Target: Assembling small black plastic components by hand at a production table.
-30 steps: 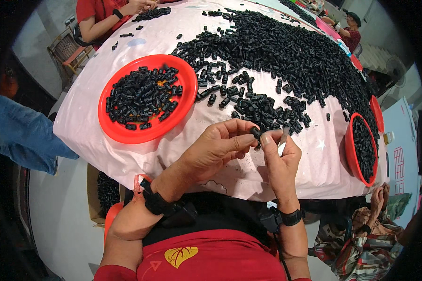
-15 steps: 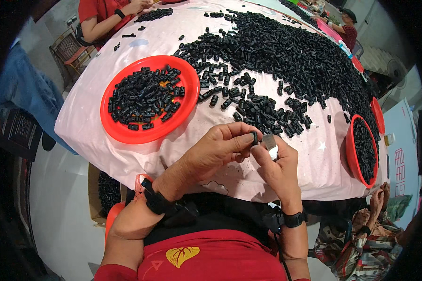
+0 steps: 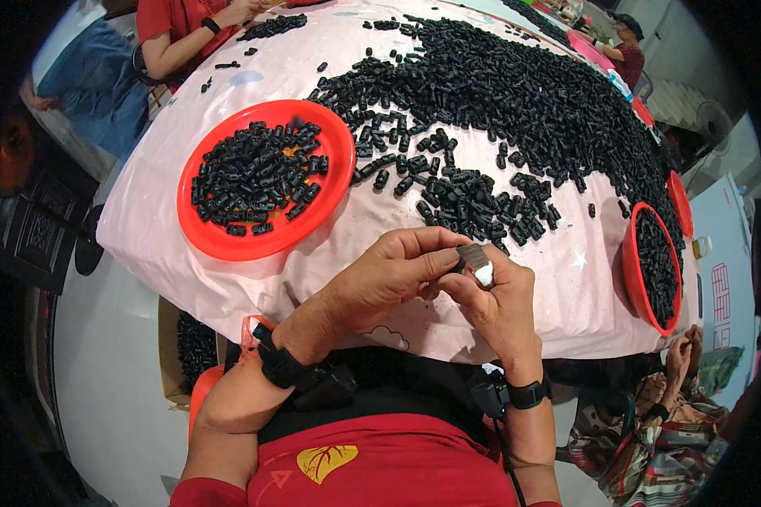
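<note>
Over the near edge of the table, my left hand [image 3: 385,269] pinches a small black plastic part [image 3: 460,265] between thumb and fingers; most of the part is hidden. My right hand [image 3: 507,300] is closed round a small flat metal blade [image 3: 473,254] with a white wrapped grip [image 3: 484,275]. The blade meets the black part, and the two hands almost touch. Just beyond them lies a loose cluster of similar black parts [image 3: 473,203]. To the left, a red plastic basin [image 3: 249,248] holds many more of these parts.
A large heap of black parts [image 3: 524,84] covers the far middle and right of the pink tablecloth [image 3: 566,313]. A red bowl [image 3: 632,266] of parts stands at the right edge. Co-workers sit at far left and lower right. A cardboard box [image 3: 172,363] stands below the table's left.
The metal blade has come left onto the black part, where before it stood slightly apart. At the far left, a person in jeans has moved farther back along the table.
</note>
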Available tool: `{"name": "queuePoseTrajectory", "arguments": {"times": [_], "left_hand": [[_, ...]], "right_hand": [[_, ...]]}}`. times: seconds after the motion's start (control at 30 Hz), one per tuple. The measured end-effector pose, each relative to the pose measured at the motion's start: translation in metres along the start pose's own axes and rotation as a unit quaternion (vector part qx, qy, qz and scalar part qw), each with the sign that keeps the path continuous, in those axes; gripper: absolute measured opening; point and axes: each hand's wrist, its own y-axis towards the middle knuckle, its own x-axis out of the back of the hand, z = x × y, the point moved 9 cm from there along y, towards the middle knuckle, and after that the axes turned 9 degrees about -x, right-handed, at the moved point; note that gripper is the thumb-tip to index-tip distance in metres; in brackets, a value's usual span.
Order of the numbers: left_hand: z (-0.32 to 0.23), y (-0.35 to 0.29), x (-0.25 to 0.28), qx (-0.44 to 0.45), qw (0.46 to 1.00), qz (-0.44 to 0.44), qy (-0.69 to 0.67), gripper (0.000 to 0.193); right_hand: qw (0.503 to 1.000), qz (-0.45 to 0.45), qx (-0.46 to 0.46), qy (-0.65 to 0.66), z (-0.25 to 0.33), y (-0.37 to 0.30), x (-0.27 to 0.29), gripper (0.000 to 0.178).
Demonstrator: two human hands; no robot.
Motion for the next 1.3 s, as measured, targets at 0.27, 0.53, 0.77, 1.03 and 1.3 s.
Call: {"name": "queuePoseTrajectory", "arguments": {"times": [0.27,0.53,0.77,1.03,1.3], "left_hand": [[0.000,0.002,-0.001,-0.014,1.000,0.003,-0.017,0.028],[0.000,0.002,-0.001,-0.013,1.000,-0.003,-0.004,0.028],[0.001,0.001,0.000,-0.009,1.000,-0.004,-0.004,0.027],[-0.002,0.001,-0.002,-0.020,1.000,0.015,-0.009,0.029],[0.001,0.000,0.000,-0.008,1.000,-0.001,-0.025,0.030]], "right_hand": [[0.998,-0.028,0.040,-0.029,-0.001,0.000,0.001,0.036],[0.999,-0.013,0.013,-0.033,-0.005,0.000,-0.001,0.036],[1.000,-0.011,0.012,-0.024,-0.003,0.000,-0.001,0.034],[0.999,0.023,-0.002,-0.034,-0.009,0.000,-0.009,0.034],[1.000,0.013,0.002,0.008,-0.002,-0.001,-0.005,0.034]]}}
